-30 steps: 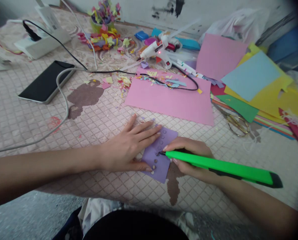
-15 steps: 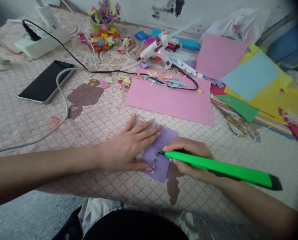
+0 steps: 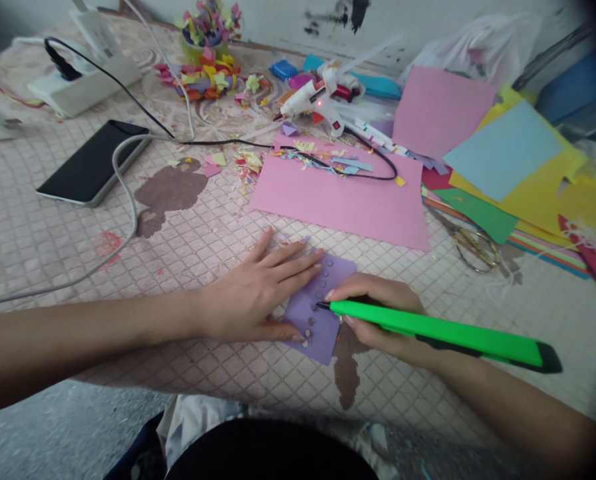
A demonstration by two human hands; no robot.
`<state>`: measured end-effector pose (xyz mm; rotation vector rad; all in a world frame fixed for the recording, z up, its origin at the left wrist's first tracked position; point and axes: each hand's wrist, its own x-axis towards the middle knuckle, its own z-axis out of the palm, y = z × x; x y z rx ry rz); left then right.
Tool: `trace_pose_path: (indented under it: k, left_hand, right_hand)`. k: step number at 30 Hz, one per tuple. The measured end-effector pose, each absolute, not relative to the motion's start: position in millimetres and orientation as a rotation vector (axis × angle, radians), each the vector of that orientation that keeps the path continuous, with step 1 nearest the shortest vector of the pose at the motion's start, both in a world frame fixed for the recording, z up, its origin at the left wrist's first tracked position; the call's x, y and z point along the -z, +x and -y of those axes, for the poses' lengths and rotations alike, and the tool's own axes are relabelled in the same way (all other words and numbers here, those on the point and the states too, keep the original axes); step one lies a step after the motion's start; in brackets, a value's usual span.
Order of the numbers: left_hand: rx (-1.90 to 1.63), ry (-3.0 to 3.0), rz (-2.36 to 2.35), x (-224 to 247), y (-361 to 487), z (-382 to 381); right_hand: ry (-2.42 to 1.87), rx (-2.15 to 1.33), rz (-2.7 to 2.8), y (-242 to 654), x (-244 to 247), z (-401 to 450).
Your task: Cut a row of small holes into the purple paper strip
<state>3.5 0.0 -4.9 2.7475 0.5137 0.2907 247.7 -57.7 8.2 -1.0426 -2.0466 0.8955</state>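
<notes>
A purple paper strip (image 3: 323, 340) lies on the table, with a row of small drawn circles along it, several cut out as holes at its near end. My left hand (image 3: 263, 293) rests flat on the strip's left side, fingers spread, thumb by the near holes. In my right hand (image 3: 378, 303) is a bright green utility knife (image 3: 443, 327), held like a pen. Its dark tip touches one of the circles near the strip's middle. The knife's back end slants out to the right, above my wrist.
Beyond the strip lies a pink sheet (image 3: 343, 207) with paper scraps. A white glue gun (image 3: 303, 100) sits behind it, its black cord looping over the sheet. Scissors (image 3: 473, 247) and coloured papers (image 3: 503, 153) lie right. A phone (image 3: 93, 163) and a power strip (image 3: 83, 90) are left.
The back end of the utility knife has swung slightly up. Its tip stays at the same circle, and my left hand keeps its place.
</notes>
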Motion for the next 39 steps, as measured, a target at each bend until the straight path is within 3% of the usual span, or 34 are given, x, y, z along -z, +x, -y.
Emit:
trace_pose_path:
  k: [39]
  left_hand:
    - [-0.301,2.764,-0.499,7.8,3.0,-0.9]
  right_hand:
    - [-1.035,-0.891,2.039,245.8,-12.7,53.9]
